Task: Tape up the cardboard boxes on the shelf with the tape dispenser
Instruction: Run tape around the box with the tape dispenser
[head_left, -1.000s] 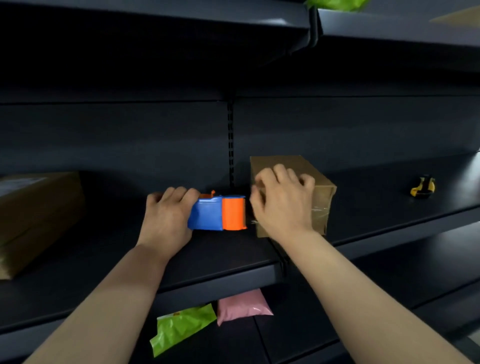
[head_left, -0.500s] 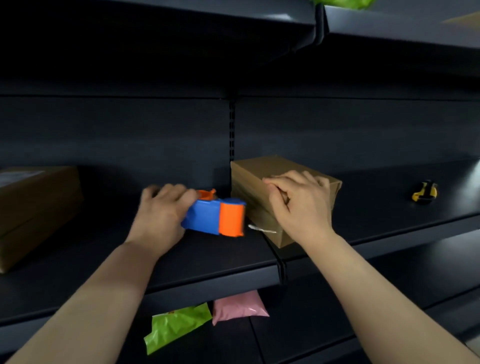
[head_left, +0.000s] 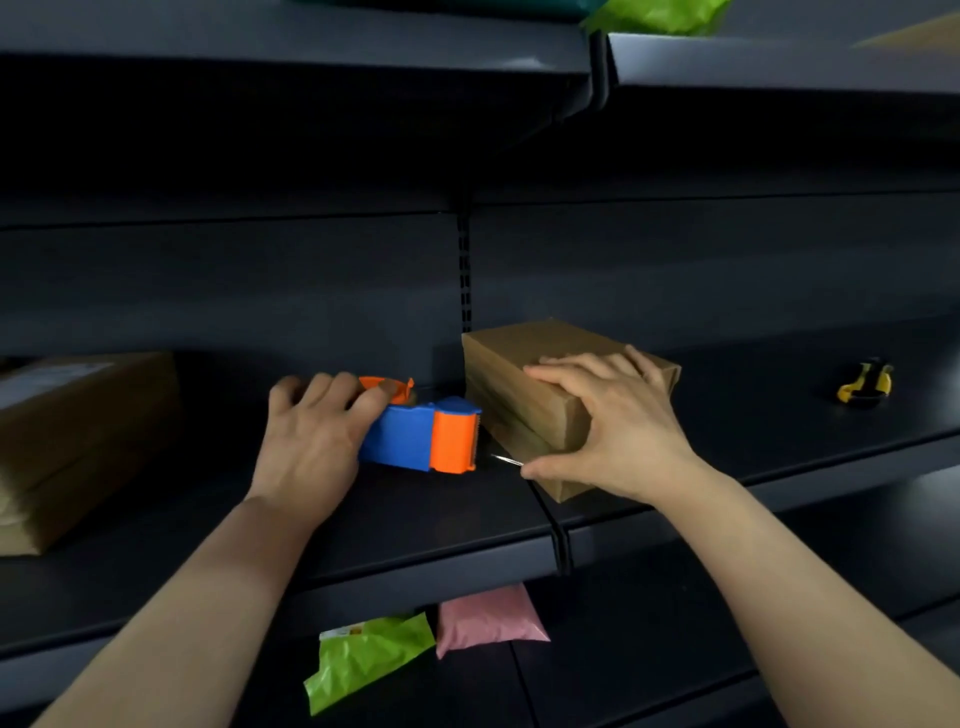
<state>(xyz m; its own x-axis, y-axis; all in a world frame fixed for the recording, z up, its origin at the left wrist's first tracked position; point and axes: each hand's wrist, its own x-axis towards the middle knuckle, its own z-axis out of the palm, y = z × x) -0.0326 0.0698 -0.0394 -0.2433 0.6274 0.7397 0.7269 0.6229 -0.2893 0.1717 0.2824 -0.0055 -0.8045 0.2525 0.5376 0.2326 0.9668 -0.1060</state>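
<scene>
Two bare hands work on the dark metal shelf. The left hand grips the rear of the blue and orange plastic tape dispenser, its fingers curled close together over the top. The dispenser's orange cutter end points to three o'clock, just beside the small brown cardboard box. That box sits on the shelf, turned at an angle, at three o'clock of the dispenser. The right hand holds it, fingers slightly spread flat across the top and thumb set against the near side face by its lower edge. A thin glinting strand of tape runs from cutter to thumb. A larger brown cardboard box lies at nine o'clock, and a small yellow and black tool well apart at three. Below, at six o'clock, lie a lime green plastic bag and a pink plastic pouch.
</scene>
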